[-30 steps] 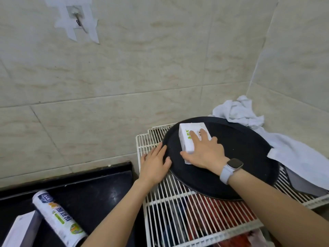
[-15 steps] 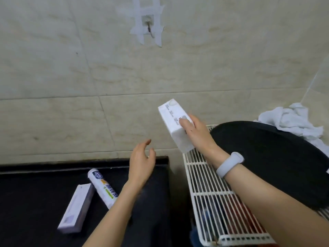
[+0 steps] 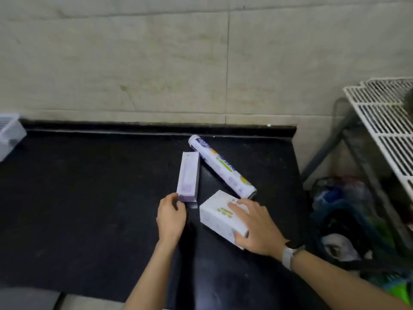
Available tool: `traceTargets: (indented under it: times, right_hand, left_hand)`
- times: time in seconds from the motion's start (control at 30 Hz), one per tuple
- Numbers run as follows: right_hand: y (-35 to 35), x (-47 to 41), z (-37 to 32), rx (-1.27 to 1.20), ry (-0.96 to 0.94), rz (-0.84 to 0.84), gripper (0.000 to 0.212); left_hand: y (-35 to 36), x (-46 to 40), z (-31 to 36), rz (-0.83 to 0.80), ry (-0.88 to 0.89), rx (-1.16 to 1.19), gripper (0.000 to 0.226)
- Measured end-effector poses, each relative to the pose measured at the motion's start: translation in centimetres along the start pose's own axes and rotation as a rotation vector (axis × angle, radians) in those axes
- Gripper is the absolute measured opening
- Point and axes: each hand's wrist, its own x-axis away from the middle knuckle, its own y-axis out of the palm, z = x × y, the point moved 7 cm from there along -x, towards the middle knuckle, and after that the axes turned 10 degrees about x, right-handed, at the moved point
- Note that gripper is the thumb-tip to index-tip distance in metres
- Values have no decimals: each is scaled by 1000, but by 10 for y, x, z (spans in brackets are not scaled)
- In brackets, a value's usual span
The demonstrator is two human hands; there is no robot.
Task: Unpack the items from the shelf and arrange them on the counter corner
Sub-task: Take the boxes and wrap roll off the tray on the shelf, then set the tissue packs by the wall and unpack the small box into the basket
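I have my right hand point(image 3: 257, 227) spread over the white box point(image 3: 221, 217), fingers draped across its top and thumb down its near end, so the hand is clamped on it from above while it sits on the black counter point(image 3: 89, 209). I judge I am setting it down or nudging it into line, since its base looks flat on the surface and it lies at a slant to the other two items. My left hand point(image 3: 171, 217) is at the near end of the slim lilac carton point(image 3: 188, 176), fingertips touching that end; the fingers look curled around the corner, but I cannot tell whether they pinch it or only steady it. That hand is probably there to keep the carton from skidding while the box comes in just beside it. The printed roll point(image 3: 221, 167) lies on its side behind both, angled from the back edge of the counter down toward the box, its lower end just beside my right fingers. All three sit grouped near the counter's right-hand corner, close to the tiled wall point(image 3: 156, 63), which fits the arranging goal. The white wire shelf point(image 3: 386, 121) stands well apart on the right, past the counter's end, and whether more items remain there I cannot see
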Motion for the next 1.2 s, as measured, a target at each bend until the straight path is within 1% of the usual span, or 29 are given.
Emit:
traceTargets:
  times: [0.07, 0.13, 0.27, 0.37, 0.47, 0.53, 0.63, 0.77, 0.87, 0.93, 1.03, 1.1, 1.2]
  right_hand:
    - [13, -2, -8, 200, -69, -3, 73]
    - [17, -7, -10, 319, -67, 11, 73]
    - [14, -18, -11, 348, -41, 80, 72]
    - [21, -29, -6, 350, -43, 27, 76]
    - [30, -47, 3, 312, -67, -82, 85]
    - [31, -53, 6, 300, -86, -96, 87]
    - [34, -54, 8, 318, -117, -103, 89]
    - [35, -56, 8, 276, -86, -126, 91]
    - [37, -51, 5, 107, 9, -111, 91]
    - [40, -48, -5, -8, 32, -101, 90]
    - [46, -49, -36, -214, 37, -88, 88]
    - [50, -51, -67, -331, 2, -106, 87]
    - [58, -47, -125, -382, -116, -169, 87]
  left_hand:
    - [1, -7, -10, -36, 7, -24, 29]
    - [7, -14, -16, -70, 23, -40, 32]
    - [26, -32, -14, -128, 34, -93, 44]
    - [51, -57, -3, -198, 39, -203, 59]
    - [80, -81, 9, -276, 53, -351, 72]
    - [90, -94, 11, -280, 18, -418, 75]
    - [89, -105, 9, -259, -36, -405, 73]
    - [61, -88, -3, -191, -103, -243, 70]
    - [20, -53, -15, -89, -84, -142, 71]
    - [-13, -26, -27, -4, -95, -74, 73]
    - [-63, 21, -55, 129, -134, -9, 74]
    - [-93, 56, -78, 223, -191, -15, 74]
    - [-129, 105, -115, 314, -287, -12, 74]
